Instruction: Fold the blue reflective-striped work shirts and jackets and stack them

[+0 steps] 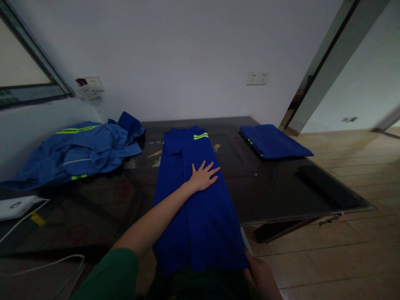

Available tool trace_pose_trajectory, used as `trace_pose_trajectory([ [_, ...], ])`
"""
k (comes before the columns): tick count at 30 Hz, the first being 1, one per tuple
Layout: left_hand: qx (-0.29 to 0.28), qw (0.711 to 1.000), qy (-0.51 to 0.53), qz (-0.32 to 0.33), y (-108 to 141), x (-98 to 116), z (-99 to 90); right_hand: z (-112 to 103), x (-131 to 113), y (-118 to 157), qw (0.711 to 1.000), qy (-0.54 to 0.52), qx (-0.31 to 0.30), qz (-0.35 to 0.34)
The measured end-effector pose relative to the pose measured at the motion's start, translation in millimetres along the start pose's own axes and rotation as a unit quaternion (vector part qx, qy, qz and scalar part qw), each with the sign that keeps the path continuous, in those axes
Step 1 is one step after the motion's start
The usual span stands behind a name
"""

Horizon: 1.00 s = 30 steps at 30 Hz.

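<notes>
A dark blue work jacket (pixel 209 221) with yellow-green stripes lies lengthwise in a narrow folded strip. Its far end rests on the table, and its near end hangs over the front edge towards my body. My left hand (pixel 203 177) presses flat on the middle of the cloth, fingers spread. Down at the lower right corner, my right hand (pixel 261 273) grips the jacket's edge, with its fingers partly hidden by the cloth.
The dark table (pixel 237 187) stands against a white wall. A heap of lighter blue clothes (pixel 90 150) lies on the left, near a white device (pixel 17 207) with a cable. To the right are a folded blue garment (pixel 275 141) and a black flat object (pixel 328 187).
</notes>
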<state>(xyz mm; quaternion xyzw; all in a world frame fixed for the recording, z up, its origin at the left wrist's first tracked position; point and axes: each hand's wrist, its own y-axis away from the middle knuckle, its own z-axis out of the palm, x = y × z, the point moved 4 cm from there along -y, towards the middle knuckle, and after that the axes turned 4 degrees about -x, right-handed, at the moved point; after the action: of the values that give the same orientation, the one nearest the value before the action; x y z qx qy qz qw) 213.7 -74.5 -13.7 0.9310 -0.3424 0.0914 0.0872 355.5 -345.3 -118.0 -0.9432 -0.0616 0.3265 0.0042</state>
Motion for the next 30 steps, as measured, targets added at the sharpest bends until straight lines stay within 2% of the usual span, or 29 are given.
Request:
trace_pose_trajectory([
  [3, -0.015, 0.998, 0.028, 0.055, 23.3, -2.2, -10.1, -12.4, 17.2, 5.9, 0.996, 0.028, -0.042, -0.069],
  [5, -0.016, 0.994, 0.026, 0.105, 47.8, -3.1, -13.9, -32.8, 25.4, 4.6, 0.991, 0.074, 0.008, -0.110],
  [7, -0.025, 0.991, 0.003, 0.134, 75.5, -1.2, -12.0, -52.3, 23.4, -3.0, 0.974, 0.127, 0.092, -0.163],
  [9, -0.043, 0.988, -0.020, 0.149, 102.4, 6.3, -5.9, -63.0, 10.5, -16.7, 0.946, 0.181, 0.165, -0.212],
  [11, -0.060, 0.981, -0.024, 0.181, 127.3, 19.4, 0.2, -64.4, -8.0, -35.2, 0.926, 0.229, 0.194, -0.230],
  [15, -0.080, 0.957, 0.004, 0.279, 174.1, 37.0, 0.8, -59.4, -37.8, -66.0, 0.913, 0.299, 0.155, -0.229],
  [17, -0.094, 0.941, 0.011, 0.325, 198.0, 30.8, -3.1, -60.0, -43.8, -72.5, 0.905, 0.326, 0.130, -0.241],
  [19, -0.098, 0.935, -0.003, 0.341, 219.5, 13.9, -5.6, -62.1, -45.9, -75.7, 0.892, 0.349, 0.105, -0.268],
  [21, -0.070, 0.947, -0.043, 0.310, 235.1, -8.9, -4.1, -64.1, -48.3, -78.4, 0.875, 0.360, 0.072, -0.316],
  [24, 0.008, 0.960, -0.127, 0.248, 247.9, -34.8, 7.9, -65.7, -54.9, -84.2, 0.848, 0.356, 0.015, -0.393],
  [26, 0.054, 0.955, -0.174, 0.235, 250.7, -39.1, 19.1, -66.1, -59.9, -88.5, 0.837, 0.346, -0.022, -0.423],
  [30, 0.129, 0.940, -0.220, 0.226, 247.9, -32.0, 31.0, -66.2, -65.5, -90.7, 0.829, 0.321, -0.081, -0.451],
])
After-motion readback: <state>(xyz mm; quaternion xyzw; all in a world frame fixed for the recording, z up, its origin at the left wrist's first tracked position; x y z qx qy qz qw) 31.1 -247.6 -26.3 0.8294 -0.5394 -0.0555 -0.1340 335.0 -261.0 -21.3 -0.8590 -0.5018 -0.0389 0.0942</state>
